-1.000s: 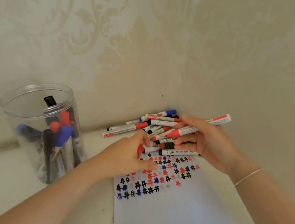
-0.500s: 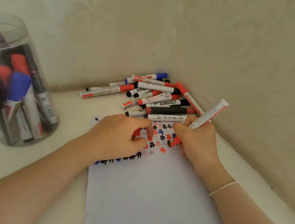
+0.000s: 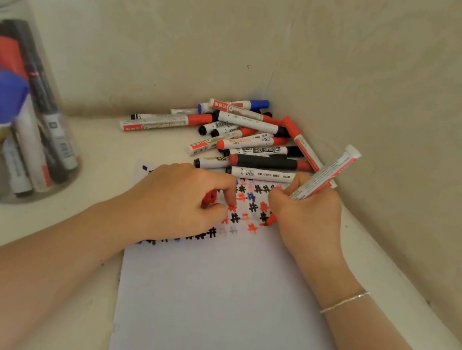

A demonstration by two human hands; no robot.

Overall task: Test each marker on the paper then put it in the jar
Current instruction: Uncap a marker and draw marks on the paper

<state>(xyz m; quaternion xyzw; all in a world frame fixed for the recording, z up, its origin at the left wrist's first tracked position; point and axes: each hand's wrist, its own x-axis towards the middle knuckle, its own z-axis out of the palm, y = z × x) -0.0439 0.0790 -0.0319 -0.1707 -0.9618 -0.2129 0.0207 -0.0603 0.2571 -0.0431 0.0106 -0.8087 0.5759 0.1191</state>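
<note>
the right hand (image 3: 308,218) grips a red marker (image 3: 325,172), tip below the grip; left hand (image 3: 179,200) pinches its red cap (image 3: 210,197), which could slip onto the paper (image 3: 216,310).

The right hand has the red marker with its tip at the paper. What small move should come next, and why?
Probably a short stroke to draw one more test mark. The right hand grips the uncapped red marker with its tip at the paper beside the rows of marks, and the left hand holds the red cap, so capping comes later.
</note>
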